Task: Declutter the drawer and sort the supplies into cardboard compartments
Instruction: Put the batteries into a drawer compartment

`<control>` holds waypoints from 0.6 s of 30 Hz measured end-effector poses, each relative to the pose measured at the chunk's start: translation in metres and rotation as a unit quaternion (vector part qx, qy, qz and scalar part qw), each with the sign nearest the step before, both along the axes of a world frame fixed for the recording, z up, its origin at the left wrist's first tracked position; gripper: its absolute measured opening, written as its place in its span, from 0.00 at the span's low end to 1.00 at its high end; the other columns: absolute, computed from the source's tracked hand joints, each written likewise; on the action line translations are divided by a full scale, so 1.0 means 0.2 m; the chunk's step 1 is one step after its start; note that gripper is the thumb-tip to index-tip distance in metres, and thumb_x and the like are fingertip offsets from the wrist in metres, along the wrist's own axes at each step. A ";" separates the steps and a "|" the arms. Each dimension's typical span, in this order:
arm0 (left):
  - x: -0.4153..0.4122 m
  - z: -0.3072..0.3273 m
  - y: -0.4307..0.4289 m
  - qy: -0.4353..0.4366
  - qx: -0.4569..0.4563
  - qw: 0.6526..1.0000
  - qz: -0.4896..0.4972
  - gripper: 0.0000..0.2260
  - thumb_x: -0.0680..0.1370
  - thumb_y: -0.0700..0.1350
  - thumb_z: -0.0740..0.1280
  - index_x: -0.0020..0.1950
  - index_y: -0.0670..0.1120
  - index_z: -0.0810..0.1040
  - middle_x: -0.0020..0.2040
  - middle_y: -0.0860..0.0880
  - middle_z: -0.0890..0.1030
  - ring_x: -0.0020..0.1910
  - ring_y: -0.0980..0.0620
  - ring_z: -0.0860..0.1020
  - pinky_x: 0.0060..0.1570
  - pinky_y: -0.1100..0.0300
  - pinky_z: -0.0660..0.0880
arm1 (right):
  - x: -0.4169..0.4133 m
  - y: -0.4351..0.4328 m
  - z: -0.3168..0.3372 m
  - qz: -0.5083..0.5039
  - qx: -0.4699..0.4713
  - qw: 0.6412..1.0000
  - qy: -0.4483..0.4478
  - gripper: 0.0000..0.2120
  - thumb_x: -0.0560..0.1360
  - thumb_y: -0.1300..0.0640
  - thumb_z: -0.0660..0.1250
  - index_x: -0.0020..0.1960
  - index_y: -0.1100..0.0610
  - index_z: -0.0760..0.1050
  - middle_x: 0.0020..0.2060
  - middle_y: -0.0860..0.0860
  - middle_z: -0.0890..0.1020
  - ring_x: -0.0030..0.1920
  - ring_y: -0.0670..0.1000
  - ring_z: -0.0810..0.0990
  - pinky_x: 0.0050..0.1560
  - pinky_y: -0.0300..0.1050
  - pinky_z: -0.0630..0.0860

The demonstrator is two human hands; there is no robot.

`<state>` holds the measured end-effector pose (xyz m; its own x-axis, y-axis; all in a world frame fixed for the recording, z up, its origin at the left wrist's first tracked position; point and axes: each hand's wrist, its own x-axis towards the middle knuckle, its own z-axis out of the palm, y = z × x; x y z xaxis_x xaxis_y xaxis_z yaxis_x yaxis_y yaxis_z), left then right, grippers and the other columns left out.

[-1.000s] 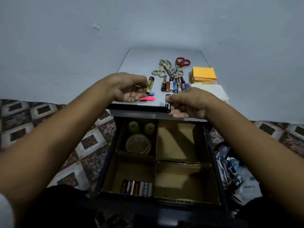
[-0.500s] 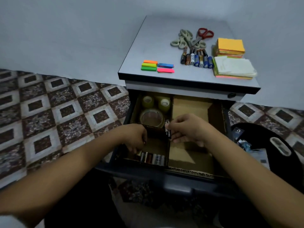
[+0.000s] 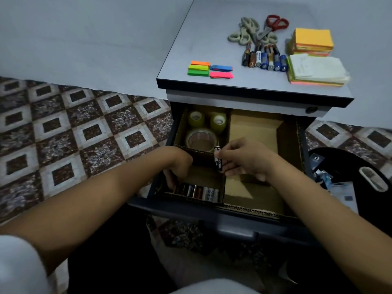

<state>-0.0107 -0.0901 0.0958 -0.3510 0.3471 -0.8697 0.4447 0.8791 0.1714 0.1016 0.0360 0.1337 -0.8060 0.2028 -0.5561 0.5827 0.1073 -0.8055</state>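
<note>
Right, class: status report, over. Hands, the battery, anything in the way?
Left hand down in front-left cardboard compartment, reaching row of cylindrical batteries, grip unclear. Right hand pinches black cylindrical AA battery, upright at cardboard divider. No obstruction seen.

The far-right compartment (image 3: 254, 128) stands free (tape rolls (image 3: 213, 126) fill its left neighbour).

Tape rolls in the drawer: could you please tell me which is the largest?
The clear roll at the front of the back-left compartment; the left yellowish roll and the right yellowish roll behind it are clearly smaller.
</note>
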 end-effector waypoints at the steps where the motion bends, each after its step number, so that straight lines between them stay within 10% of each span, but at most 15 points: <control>1: -0.01 0.02 -0.01 0.002 0.013 1.000 0.004 0.09 0.78 0.33 0.61 0.57 0.32 0.72 0.58 0.37 0.76 0.42 0.49 0.83 0.31 0.64 0.79 | 0.00 0.00 -0.01 0.001 0.002 1.000 -0.002 0.04 0.76 0.59 0.66 0.45 0.59 0.74 0.37 0.54 0.77 0.35 0.48 0.78 0.38 0.39 0.78; 7: -0.08 0.15 -0.17 0.114 0.243 0.963 0.019 0.07 0.79 0.43 0.62 0.56 0.48 0.76 0.41 0.53 0.79 0.35 0.58 0.76 0.29 0.70 0.70 | -0.01 -0.06 -0.07 0.048 -0.008 0.998 0.032 0.05 0.75 0.61 0.66 0.50 0.54 0.73 0.39 0.52 0.78 0.34 0.47 0.78 0.37 0.40 0.79; 13: -0.07 -0.08 -0.27 0.353 0.437 0.820 0.108 0.13 0.80 0.44 0.61 0.64 0.43 0.74 0.58 0.45 0.74 0.58 0.48 0.72 0.52 0.63 0.65 | -0.13 -0.23 -0.24 0.102 0.067 0.992 0.036 0.07 0.74 0.60 0.69 0.51 0.55 0.72 0.38 0.55 0.79 0.34 0.49 0.78 0.31 0.40 0.76; 18: -0.04 -0.22 -0.26 0.311 0.421 0.836 0.163 0.21 0.82 0.46 0.56 0.75 0.44 0.61 0.73 0.45 0.63 0.72 0.48 0.62 0.66 0.60 0.61 | -0.24 -0.30 -0.42 0.138 0.183 0.972 0.051 0.09 0.72 0.58 0.71 0.51 0.58 0.75 0.41 0.52 0.79 0.35 0.47 0.75 0.31 0.38 0.68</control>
<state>-0.0194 -0.1427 0.0527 -0.8404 0.5416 0.0207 0.4378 0.6560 0.6148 0.0538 -0.0246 0.0493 -0.9048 0.1396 -0.4023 0.4104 0.5380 -0.7363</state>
